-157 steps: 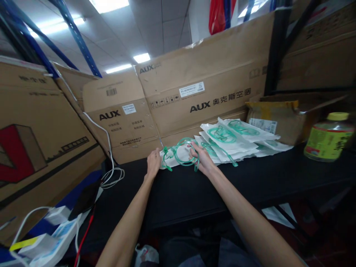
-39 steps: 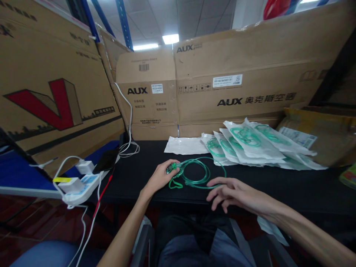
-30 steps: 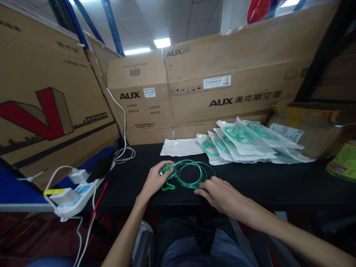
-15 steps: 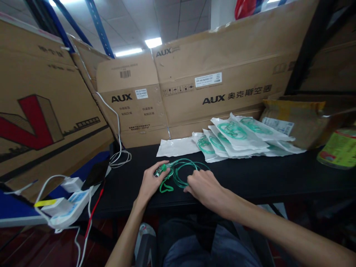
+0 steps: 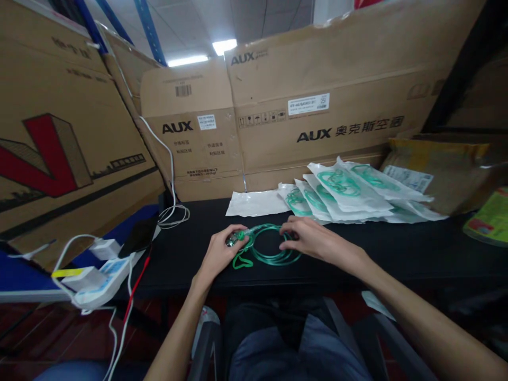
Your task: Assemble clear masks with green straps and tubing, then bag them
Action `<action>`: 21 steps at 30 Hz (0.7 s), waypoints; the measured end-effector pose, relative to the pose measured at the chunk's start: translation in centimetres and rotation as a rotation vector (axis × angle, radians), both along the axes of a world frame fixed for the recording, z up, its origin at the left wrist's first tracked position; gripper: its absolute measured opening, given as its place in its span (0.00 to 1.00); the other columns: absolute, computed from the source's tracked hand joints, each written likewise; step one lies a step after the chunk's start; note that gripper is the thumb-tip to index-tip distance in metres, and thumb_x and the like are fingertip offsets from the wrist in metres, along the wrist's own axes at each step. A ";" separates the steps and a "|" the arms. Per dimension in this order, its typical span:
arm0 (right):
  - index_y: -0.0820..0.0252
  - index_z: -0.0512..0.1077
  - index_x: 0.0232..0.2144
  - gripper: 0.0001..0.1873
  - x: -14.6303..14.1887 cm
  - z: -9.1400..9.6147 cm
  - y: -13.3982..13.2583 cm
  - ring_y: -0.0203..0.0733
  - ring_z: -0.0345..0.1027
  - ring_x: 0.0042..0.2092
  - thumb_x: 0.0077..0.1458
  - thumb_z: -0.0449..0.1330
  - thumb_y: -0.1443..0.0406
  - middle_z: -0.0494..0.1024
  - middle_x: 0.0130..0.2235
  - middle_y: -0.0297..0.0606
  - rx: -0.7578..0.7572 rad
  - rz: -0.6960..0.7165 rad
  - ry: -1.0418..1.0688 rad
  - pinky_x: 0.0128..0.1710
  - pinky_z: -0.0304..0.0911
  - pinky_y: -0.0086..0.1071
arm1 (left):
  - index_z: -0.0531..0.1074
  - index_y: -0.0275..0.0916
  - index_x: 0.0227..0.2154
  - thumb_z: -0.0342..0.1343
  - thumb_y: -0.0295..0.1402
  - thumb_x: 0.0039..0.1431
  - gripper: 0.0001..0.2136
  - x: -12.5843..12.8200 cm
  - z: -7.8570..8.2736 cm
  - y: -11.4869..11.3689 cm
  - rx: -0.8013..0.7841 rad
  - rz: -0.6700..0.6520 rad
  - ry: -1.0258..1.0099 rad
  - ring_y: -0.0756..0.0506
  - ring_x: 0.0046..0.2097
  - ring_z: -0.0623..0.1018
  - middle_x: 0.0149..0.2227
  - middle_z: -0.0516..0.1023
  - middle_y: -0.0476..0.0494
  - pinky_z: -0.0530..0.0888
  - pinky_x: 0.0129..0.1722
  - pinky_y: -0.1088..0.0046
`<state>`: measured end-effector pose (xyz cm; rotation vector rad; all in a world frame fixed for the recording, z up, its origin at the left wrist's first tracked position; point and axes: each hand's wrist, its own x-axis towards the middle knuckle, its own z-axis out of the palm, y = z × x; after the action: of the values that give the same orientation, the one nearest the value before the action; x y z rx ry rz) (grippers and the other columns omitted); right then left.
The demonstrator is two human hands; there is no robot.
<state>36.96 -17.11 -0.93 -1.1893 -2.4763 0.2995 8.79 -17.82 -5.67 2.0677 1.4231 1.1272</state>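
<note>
My left hand (image 5: 223, 247) is closed around a clear and green plastic mask piece (image 5: 232, 241), mostly hidden under the fingers; it looks like an oxygen mask. A loop of green elastic strap (image 5: 243, 262) sticks out below the fingertips. From the piece runs thin green tubing (image 5: 273, 259), coiled in several loops on the black table. At the coil's right side my right hand (image 5: 305, 235) has its fingers curled around the tubing. Behind the hands lies a flat white pouch (image 5: 256, 203), next to a pile of white pouches (image 5: 341, 198) with green tubing showing through.
Cardboard boxes (image 5: 309, 121) wall off the back of the black table (image 5: 357, 259), and another box (image 5: 67, 148) stands left. A power strip (image 5: 103, 280) with chargers, a dark phone (image 5: 138, 237) and cables lie left. An opened carton (image 5: 444, 174) and a yellow-labelled container (image 5: 490, 219) are right.
My right hand has opened out from a tight fist and shifted to the right side of the coil. The loops now lie rounder and neater. My left hand keeps its hold; the view has shifted slightly.
</note>
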 end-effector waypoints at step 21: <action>0.64 0.72 0.40 0.10 -5.5 -7.6 -2.9 0.57 0.69 0.46 0.66 0.51 0.73 0.74 0.44 0.52 0.287 0.030 -0.048 0.46 0.68 0.50 | 0.78 0.44 0.45 0.58 0.43 0.64 0.13 -0.1 -0.3 0.3 -0.002 -0.048 0.062 0.42 0.46 0.80 0.45 0.83 0.47 0.73 0.49 0.69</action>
<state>31.43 -20.04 -8.54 -1.0502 -2.4755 -0.0770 8.68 -17.49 -5.96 2.1414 1.3942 1.0505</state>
